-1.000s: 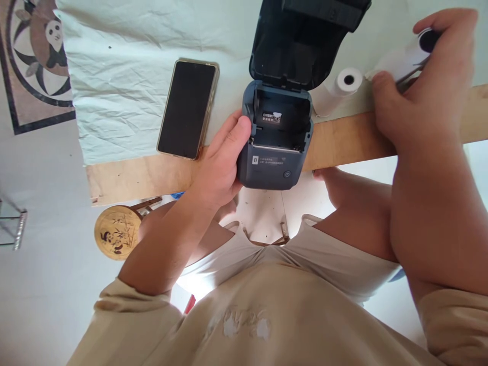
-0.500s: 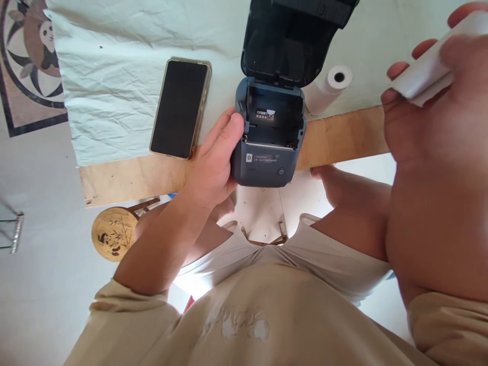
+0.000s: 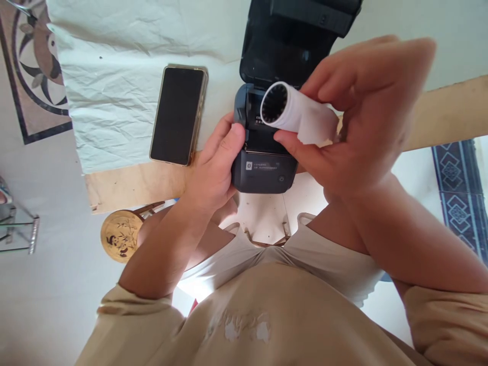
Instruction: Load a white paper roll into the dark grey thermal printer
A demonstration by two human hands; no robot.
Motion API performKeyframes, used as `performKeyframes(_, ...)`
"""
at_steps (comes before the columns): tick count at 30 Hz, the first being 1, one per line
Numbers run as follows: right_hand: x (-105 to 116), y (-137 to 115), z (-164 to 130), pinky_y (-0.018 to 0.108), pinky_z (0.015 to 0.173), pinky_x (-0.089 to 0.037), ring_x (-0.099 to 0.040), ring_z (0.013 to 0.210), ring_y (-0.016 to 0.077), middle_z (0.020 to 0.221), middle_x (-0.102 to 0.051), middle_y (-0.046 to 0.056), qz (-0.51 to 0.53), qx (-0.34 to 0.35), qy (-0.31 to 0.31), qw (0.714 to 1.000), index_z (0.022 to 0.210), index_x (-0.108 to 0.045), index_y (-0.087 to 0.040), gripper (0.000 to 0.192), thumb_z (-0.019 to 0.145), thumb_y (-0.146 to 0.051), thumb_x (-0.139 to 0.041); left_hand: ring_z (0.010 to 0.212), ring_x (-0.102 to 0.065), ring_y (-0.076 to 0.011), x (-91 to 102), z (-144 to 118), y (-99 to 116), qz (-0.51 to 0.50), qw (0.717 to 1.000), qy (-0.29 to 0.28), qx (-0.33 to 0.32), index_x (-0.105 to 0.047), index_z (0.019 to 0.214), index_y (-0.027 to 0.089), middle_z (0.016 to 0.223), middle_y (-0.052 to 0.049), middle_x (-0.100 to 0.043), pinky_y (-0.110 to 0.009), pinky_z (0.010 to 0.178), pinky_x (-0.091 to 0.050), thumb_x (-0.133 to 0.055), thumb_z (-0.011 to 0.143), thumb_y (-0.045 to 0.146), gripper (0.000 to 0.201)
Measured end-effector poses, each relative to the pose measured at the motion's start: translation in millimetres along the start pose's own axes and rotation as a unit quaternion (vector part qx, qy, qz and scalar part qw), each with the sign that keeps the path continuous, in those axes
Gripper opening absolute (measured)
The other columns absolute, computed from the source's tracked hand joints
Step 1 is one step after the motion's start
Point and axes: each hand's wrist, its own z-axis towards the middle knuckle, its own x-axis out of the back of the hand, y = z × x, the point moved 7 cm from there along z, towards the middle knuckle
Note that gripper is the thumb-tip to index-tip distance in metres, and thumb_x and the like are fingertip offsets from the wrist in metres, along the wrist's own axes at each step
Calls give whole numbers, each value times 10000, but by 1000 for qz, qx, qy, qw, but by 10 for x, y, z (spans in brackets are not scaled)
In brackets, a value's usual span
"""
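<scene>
A dark blue label printer has its black lid swung up, so the paper bay lies exposed. My left hand grips the printer's left side, thumb on the front edge of the body. Between the thumb and fingers of my right hand is a white paper roll, its dark hollow core facing left. The roll is held over the bay, tilted, and covers the bay's right part. Whether it touches the printer I cannot tell.
A phone with a dark screen lies on the pale cloth, left of the printer. The wooden table edge runs in front of me. A round stool with a panda picture stands below at the left.
My right hand has swung in from the far right, bringing the white paper roll over the printer's bay. My left hand keeps its grip. The second roll beside the printer is now hidden.
</scene>
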Motion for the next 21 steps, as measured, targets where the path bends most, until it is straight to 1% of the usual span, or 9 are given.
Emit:
performKeyframes(2, -5, -124, 41, 317, 764, -516, -628, 901, 161, 907, -634, 24, -80, 55, 13, 995, 895, -465, -212, 219, 790, -96, -618, 608, -650, -112, -23, -15, 23, -2, 1000, -24, -7, -622, 1143, 217, 951, -26, -696, -213, 406, -452, -517, 995, 451, 296)
performKeyframes(4, -19, -155, 50, 323, 793, -510, -634, 902, 162, 907, -637, 16, -123, 70, 2, 990, 889, -441, -209, 235, 786, -47, -577, 589, -649, -109, -24, -24, 42, -10, 999, -35, -21, -608, 1159, 222, 944, -15, -688, -213, 373, -422, -520, 999, 426, 273)
performKeyframes(7, -62, -109, 30, 322, 793, -530, -662, 942, 171, 976, -672, 10, -109, 60, -44, 991, 908, -484, -208, 231, 783, -50, -598, 573, -629, -96, -13, -23, 27, -18, 999, -42, -30, -628, 1140, 222, 882, -1, -679, -213, 414, -461, -563, 986, 449, 281)
performKeyframes(8, -83, -95, 19, 310, 767, -537, -675, 955, 170, 996, -684, 6, -85, 59, -62, 993, 913, -507, -208, 228, 780, -51, -607, 624, -649, -100, -5, -19, 23, -28, 998, -42, -38, -641, 1125, 222, 876, 1, -676, -208, 469, -502, -594, 972, 458, 285)
performKeyframes(10, -110, -72, 1, 283, 711, -541, -699, 951, 156, 984, -701, -8, -41, 53, -84, 994, 913, -545, -211, 208, 793, -52, -604, 856, -706, -130, 22, -8, 16, -47, 997, -35, -55, -663, 1110, 217, 931, -10, -686, -194, 607, -558, -644, 945, 464, 298)
performKeyframes(13, -83, -62, -12, 294, 698, -537, -705, 846, 143, 863, -694, -24, -55, 43, -68, 995, 896, -571, -219, 144, 850, -83, -580, 1194, -658, -195, 55, 2, -2, -44, 997, -25, -66, -658, 1132, 215, 1038, -25, -702, -203, 734, -572, -651, 935, 480, 330)
performKeyframes(16, -14, -103, -26, 314, 695, -506, -670, 769, 140, 784, -668, -29, -83, 47, -34, 995, 858, -577, -218, 115, 869, -103, -574, 1229, -648, -221, 44, 1, -9, -34, 997, -31, -61, -643, 1133, 214, 1041, -29, -710, -233, 755, -574, -642, 936, 490, 339)
performKeyframes(19, 44, -173, -58, 308, 663, -480, -647, 753, 137, 794, -669, -28, -42, 62, -11, 997, 853, -587, -215, 101, 843, -117, -605, 1169, -673, -210, 32, 2, -10, -44, 997, -31, -52, -642, 1108, 215, 1026, -31, -708, -223, 673, -541, -650, 932, 485, 322)
performKeyframes(21, 35, -237, -93, 305, 644, -469, -643, 738, 129, 807, -674, -34, -9, 82, -18, 996, 877, -591, -217, 132, 812, -114, -640, 1157, -673, -206, 45, 8, -1, -51, 997, -28, -58, -641, 1094, 218, 999, -27, -707, -224, 673, -530, -667, 913, 495, 331)
